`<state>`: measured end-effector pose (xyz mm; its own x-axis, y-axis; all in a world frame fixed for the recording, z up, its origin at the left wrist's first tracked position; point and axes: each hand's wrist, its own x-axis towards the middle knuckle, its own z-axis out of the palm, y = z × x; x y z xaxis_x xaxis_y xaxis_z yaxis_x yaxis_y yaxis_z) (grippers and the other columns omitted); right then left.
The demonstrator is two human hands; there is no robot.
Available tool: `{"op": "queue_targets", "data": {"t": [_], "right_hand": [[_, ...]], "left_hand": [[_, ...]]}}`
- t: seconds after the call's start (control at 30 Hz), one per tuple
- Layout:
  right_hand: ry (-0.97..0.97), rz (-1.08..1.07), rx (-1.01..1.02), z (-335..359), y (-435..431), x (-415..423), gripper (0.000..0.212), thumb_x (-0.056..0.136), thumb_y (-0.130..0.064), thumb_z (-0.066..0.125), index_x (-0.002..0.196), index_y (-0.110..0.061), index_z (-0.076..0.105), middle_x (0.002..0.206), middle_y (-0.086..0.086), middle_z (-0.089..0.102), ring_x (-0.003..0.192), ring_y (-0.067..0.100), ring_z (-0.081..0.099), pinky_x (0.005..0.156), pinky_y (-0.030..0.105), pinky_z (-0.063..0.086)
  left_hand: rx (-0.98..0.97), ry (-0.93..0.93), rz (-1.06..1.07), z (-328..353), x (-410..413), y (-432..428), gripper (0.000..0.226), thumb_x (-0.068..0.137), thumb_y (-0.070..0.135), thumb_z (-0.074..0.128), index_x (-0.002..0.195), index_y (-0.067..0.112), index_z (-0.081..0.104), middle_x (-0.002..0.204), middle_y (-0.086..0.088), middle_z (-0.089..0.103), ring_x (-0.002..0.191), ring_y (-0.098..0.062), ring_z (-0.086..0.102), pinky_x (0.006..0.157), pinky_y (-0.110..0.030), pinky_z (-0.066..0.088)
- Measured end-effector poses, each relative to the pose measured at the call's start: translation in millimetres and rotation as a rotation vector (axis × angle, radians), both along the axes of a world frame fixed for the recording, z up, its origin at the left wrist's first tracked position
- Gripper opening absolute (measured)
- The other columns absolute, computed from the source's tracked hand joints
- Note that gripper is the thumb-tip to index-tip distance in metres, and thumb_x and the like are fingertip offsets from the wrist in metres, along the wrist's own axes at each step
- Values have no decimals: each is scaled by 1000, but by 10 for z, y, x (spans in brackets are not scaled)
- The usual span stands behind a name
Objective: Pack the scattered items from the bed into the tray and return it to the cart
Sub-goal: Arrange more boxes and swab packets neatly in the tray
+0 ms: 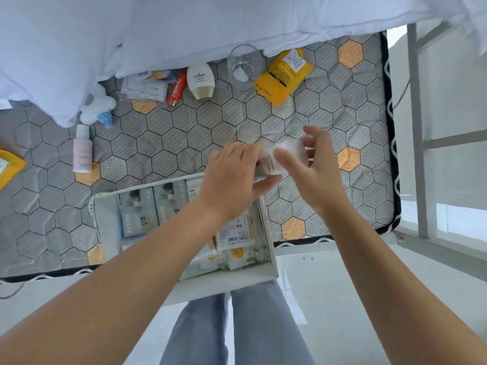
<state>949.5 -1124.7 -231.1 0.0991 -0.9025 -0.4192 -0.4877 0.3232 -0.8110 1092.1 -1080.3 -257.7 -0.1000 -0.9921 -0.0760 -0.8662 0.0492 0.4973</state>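
From the head view, the left hand [229,175] was curled around a small clear labelled container [268,163], fingers over its top and thumb beneath it, holding it just above the far right corner of the white rectangular tray [105,217]. The right hand [319,167] was half open, thumb raised and fingers reaching leftward against the container; motion blur made it impossible to tell whether it gripped or only touched. The tray sat at the near edge of the bed's grey and orange hexagon-patterned mattress [184,143], directly under both forearms, and held blue-grey boxes [137,214], a barcoded pack of cotton swabs [237,233] and a floral tissue pack [237,256]. Well beyond the hands, along the edge of a white duvet [158,35], lay a yellow pouch [284,75], a clear glass tumbler [245,67] on its side touching it, a white bottle with a gold cap [200,80], a red tube [176,88] and some printed paper slips [145,88]. Farther left were a white and blue fluffy object [100,109] and a pale pink bottle [83,151]. A grey metal frame [416,127] stood to the right of the bed.
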Motion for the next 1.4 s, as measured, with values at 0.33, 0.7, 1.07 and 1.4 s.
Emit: {"op": "queue_targets", "data": {"t": [0.33, 0.7, 1.07, 1.4], "right_hand": [[32, 30, 81, -96, 712, 527, 37, 82, -24, 67, 110, -24, 44, 96, -8, 53, 82, 5, 52, 67, 8, 44], [250, 330, -10, -384, 773, 547, 36, 90, -18, 54, 124, -8, 49, 122, 3, 46, 110, 11, 41, 84, 10, 26], [192, 372, -57, -381, 667, 378, 22, 88, -10, 54, 109, -4, 57, 105, 1, 49, 91, 10, 46, 73, 4, 35], [203, 355, -32, -227, 67, 441, 27, 90, -12, 51, 117, -7, 54, 117, 4, 51, 101, 14, 49, 84, 29, 46]], "left_hand": [[636, 569, 632, 109, 97, 678, 38, 95, 43, 41, 84, 8, 50, 70, 0, 45, 58, -13, 38, 52, -25, 32], [692, 376, 660, -292, 105, 555, 30, 95, 40, 44, 81, 14, 51, 77, 0, 54, 68, -17, 50, 52, -26, 34], [655, 212, 638, -211, 21, 427, 24, 93, 40, 49, 88, 17, 55, 100, -6, 52, 85, -20, 53, 66, -25, 35], [406, 123, 589, 190, 298, -82, 19, 90, 22, 50, 103, 14, 61, 102, 0, 63, 90, -18, 58, 77, -35, 50]]}}
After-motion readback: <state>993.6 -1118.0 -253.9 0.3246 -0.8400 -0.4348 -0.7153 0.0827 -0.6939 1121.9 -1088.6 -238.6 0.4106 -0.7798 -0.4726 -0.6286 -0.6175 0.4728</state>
